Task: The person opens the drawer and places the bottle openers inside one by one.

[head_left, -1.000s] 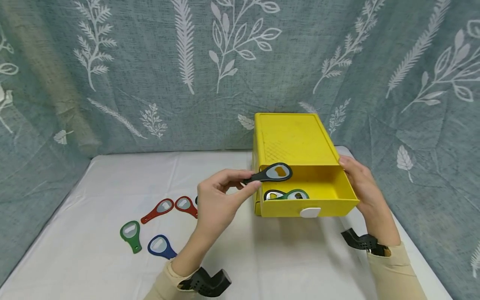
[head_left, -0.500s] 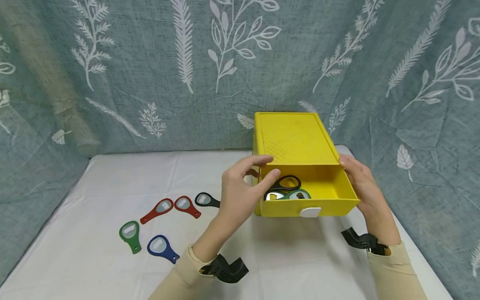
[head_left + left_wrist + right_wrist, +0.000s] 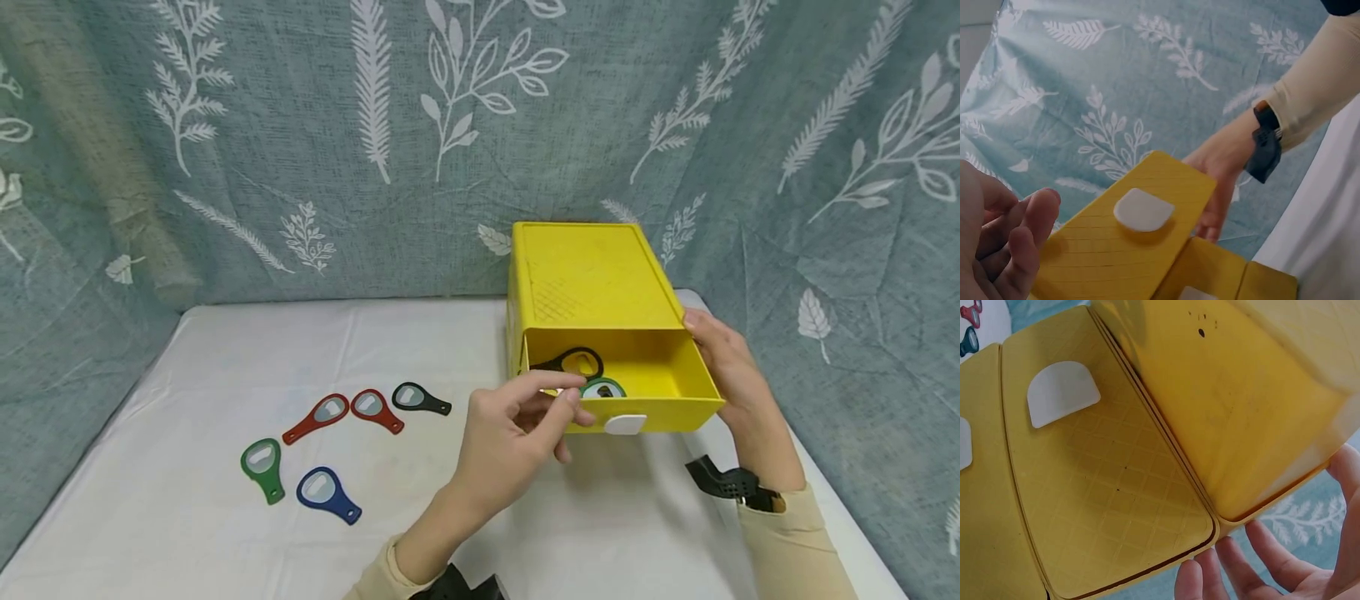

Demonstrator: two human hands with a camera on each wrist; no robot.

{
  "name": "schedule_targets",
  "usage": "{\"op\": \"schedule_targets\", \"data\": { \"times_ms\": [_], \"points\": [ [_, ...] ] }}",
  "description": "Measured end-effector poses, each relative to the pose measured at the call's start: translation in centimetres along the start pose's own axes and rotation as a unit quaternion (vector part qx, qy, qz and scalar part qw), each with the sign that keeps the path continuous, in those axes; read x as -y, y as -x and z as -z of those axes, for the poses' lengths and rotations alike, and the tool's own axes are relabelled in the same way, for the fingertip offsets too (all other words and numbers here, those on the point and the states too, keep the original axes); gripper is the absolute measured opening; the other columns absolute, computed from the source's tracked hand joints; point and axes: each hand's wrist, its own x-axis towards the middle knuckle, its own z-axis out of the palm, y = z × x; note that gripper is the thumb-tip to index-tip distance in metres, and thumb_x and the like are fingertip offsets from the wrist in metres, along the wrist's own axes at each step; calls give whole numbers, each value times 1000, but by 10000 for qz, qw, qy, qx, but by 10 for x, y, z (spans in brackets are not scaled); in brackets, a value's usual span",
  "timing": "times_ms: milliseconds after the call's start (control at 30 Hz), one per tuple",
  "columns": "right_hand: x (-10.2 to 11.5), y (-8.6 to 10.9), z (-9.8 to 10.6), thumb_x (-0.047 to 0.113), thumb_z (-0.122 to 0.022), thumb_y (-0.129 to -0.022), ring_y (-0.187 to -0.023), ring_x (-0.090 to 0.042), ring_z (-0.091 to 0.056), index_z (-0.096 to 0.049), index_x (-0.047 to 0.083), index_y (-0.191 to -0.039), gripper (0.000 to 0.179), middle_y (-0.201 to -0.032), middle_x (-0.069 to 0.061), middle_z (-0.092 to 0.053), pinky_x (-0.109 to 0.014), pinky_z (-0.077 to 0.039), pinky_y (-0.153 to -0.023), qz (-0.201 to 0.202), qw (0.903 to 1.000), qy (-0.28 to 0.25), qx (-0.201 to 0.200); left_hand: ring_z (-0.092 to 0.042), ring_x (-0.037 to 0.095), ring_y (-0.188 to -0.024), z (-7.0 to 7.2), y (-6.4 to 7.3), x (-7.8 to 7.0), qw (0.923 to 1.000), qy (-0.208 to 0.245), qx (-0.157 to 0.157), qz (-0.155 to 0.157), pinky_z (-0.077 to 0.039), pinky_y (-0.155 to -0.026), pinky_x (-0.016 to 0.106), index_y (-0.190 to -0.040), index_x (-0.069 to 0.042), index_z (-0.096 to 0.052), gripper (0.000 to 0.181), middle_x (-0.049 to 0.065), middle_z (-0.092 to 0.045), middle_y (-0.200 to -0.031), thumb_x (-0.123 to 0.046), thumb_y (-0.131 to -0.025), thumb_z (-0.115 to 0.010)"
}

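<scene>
My left hand [image 3: 510,442] is in front of the pulled-out top drawer [image 3: 667,415], its fingers loosely bent and holding nothing. Its fingertips overlap the drawer's front lip in the head view. In the drawer lie a black bottle opener [image 3: 583,362] and a green one [image 3: 603,388]; my fingers hide part of the contents. The right hand [image 3: 731,375] grips the right side of the yellow drawer cabinet [image 3: 592,275]; in the right wrist view its fingertips [image 3: 1260,540] rest along the cabinet's edge. A white handle [image 3: 1144,210] sits on the drawer's front.
On the white cloth at left lie red bottle openers [image 3: 317,418], a black bottle opener [image 3: 422,398], a green bottle opener [image 3: 263,470] and a blue bottle opener [image 3: 328,494]. Lower closed drawers [image 3: 1116,481] sit under the open one. A patterned curtain [image 3: 315,150] hangs behind.
My left hand let go of a black bottle opener inside the drawer, then drew back toward me and lower, to the drawer's front. The right hand stays on the cabinet's side.
</scene>
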Motion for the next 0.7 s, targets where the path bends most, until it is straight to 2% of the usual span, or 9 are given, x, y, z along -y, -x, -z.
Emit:
{"op": "schedule_targets", "data": {
  "times_ms": [133,367,467,600,700],
  "points": [
    [-1,1,0,22,-47,-105,-85,-16,-65,-67,14,-118,25,-105,-4,-66,-27,-56,-71,-3,10000,28,-10,-59,7,-43,-7,8,6,9991,141,199,335,-38,-33,23,-108,-4,-71,14,5,-73,-78,-7,-97,-63],
    [0,2,0,21,-47,-105,-84,-16,-65,-66,13,-119,25,-105,-5,-66,-27,-56,-71,36,10000,85,-19,-63,13,-47,-20,14,14,9936,329,471,969,-46,-37,27,-112,-4,-72,18,10,-73,-83,-7,-97,-63],
    [0,1,-1,21,-47,-105,-85,-16,-65,-66,13,-120,25,-106,-5,-66,-27,-56,-71,12,10000,63,3,-65,15,-49,-23,15,17,9926,294,443,1093,-47,-38,27,-113,-5,-72,19,11,-73,-85,-7,-97,-63],
    [0,0,-1,21,-47,-105,-87,-16,-65,-67,13,-119,25,-106,-4,-65,-27,-56,-72,6,10000,29,11,-65,10,-52,-26,16,19,9922,-38,424,1169,-49,-41,26,-110,-10,-74,17,3,-73,-85,-9,-96,-66],
    [-1,1,-1,20,-47,-105,-86,-16,-65,-67,13,-119,25,-105,-5,-66,-26,-56,-72,82,10000,-34,20,-63,4,-54,-28,17,21,9927,-318,424,1082,-51,-45,25,-108,-11,-75,15,-3,-72,-82,-11,-95,-67]
  ]
}}
